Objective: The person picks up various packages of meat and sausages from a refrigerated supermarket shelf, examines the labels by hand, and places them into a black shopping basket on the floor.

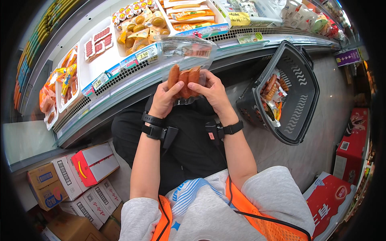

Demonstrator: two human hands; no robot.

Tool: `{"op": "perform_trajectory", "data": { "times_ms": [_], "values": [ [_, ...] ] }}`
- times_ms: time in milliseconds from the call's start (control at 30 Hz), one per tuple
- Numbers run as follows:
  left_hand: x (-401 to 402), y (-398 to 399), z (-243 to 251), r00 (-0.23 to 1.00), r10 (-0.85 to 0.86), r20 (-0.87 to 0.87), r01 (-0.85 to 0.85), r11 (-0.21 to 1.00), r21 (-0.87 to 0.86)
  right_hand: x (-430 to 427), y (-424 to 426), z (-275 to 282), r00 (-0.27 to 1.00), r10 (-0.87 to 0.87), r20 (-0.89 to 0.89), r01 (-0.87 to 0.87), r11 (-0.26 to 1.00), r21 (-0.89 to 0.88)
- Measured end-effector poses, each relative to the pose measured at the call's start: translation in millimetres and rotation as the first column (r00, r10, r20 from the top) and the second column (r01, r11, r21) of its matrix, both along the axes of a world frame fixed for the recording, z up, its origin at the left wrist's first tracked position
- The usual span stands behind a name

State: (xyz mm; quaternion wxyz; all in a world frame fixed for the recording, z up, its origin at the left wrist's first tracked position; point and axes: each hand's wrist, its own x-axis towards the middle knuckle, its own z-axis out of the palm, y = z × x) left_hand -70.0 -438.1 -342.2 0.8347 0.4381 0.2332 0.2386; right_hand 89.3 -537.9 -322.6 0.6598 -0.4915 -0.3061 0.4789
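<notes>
Between my two hands is a clear plastic pack of sausages, held in front of the cooler's front edge. My left hand grips its left side, thumb across the lower front. On the right side, my right hand holds it the same way, thumb pressed on a sausage. Several reddish-brown sausages show through the film, and the upper part of the pack is flat and bears print with a barcode. Fingers behind the pack are hidden. To the right, a dark grey shopping basket on the floor contains several packaged snacks.
An open refrigerated display spans the front, with white trays of packaged sausages, brown eggs and red meat packs. Cardboard cartons are stacked at lower left. Red boxes stand at lower right.
</notes>
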Motion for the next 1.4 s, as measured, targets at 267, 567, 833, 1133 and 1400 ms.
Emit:
{"op": "perform_trajectory", "data": {
  "times_ms": [267,567,833,1133,1400],
  "values": [
    [-2,1,-2,0.995,-0.084,-0.053,0.087,0.994,0.061,-6,3,2,0.995,-0.095,-0.027,0.097,0.991,0.089],
    [-3,1,1,0.983,-0.137,-0.122,0.155,0.976,0.155,-6,4,-12,0.986,-0.126,-0.105,0.136,0.987,0.087],
    [-2,0,5,0.979,-0.156,-0.132,0.180,0.964,0.193,-7,5,-8,0.982,-0.157,-0.104,0.164,0.985,0.061],
    [-1,-1,7,0.973,-0.148,-0.175,0.182,0.963,0.199,-12,6,-6,0.971,-0.218,-0.094,0.223,0.973,0.051],
    [-3,1,5,0.974,-0.120,-0.191,0.160,0.964,0.211,-15,7,-7,0.968,-0.185,-0.170,0.193,0.981,0.029]
  ]
}}
